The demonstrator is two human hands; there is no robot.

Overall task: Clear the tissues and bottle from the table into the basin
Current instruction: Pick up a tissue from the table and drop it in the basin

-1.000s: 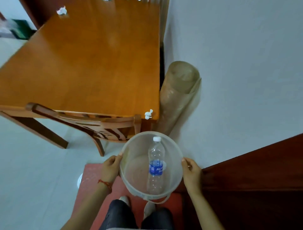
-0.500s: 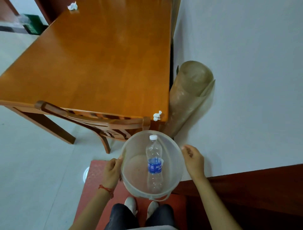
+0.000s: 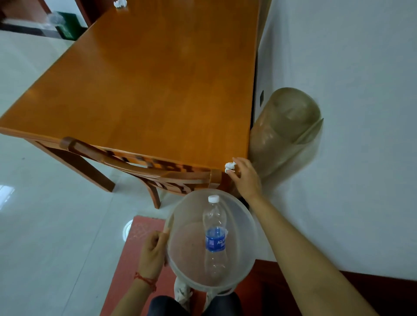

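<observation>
A translucent plastic basin (image 3: pixel 248 227) hangs below the table's near right corner, and my left hand (image 3: pixel 152 253) grips its left rim. A clear water bottle (image 3: pixel 214 234) with a blue label and white cap lies inside it. A small crumpled white tissue (image 3: pixel 229 167) sits on the near right corner of the wooden table (image 3: pixel 158 79). My right hand (image 3: pixel 246 178) is at that corner, fingertips closing around the tissue. A second crumpled tissue (image 3: pixel 120 3) lies at the table's far left end.
A wooden chair (image 3: pixel 144 168) is pushed in at the table's near edge. A rolled brownish translucent sheet (image 3: pixel 284 130) leans between table and white wall. A red mat (image 3: pixel 135 259) lies under my feet. Dark wooden furniture (image 3: pixel 372 288) stands at the lower right.
My right hand let go of the basin's right rim and reached up to the tissue on the table corner. The left hand alone now holds the basin.
</observation>
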